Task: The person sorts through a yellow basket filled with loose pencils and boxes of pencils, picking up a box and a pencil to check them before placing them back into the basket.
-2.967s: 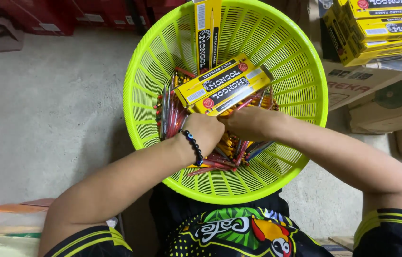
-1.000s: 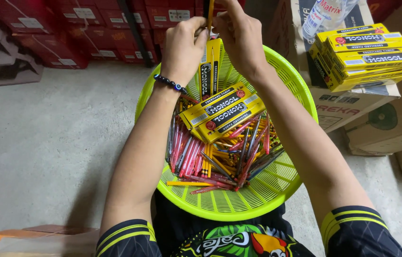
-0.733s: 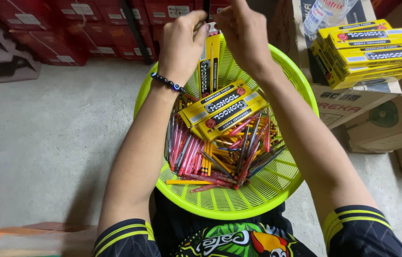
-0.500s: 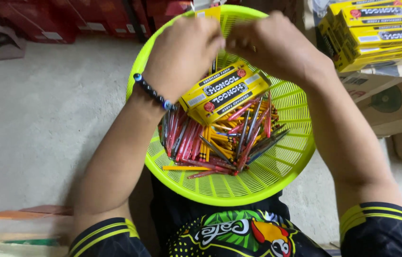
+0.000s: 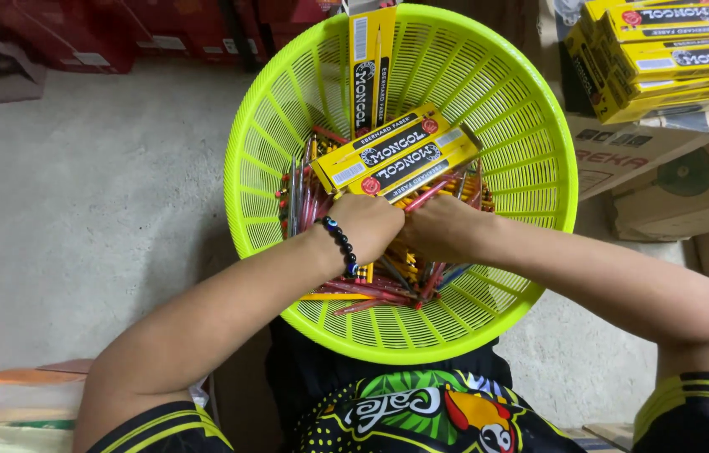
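Pencils (image 5: pixel 371 289) lie loose in a heap at the bottom of the lime-green basket (image 5: pixel 531 134), right under both hands. Left hand (image 5: pixel 367 226) and right hand (image 5: pixel 438 228) are curled side by side, fingers dug into the heap; what they pinch is hidden. Two yellow boxes (image 5: pixel 396 155) rest on the heap just beyond the knuckles, a third (image 5: pixel 371 67) upright against the basket's far wall.

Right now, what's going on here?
A person has both hands down in a lime-green basket on their lap. The left hand and right hand dig into a heap of loose pencils. Two yellow pencil boxes lie on the heap; another box leans on the rim. More boxes are stacked on cartons at right.
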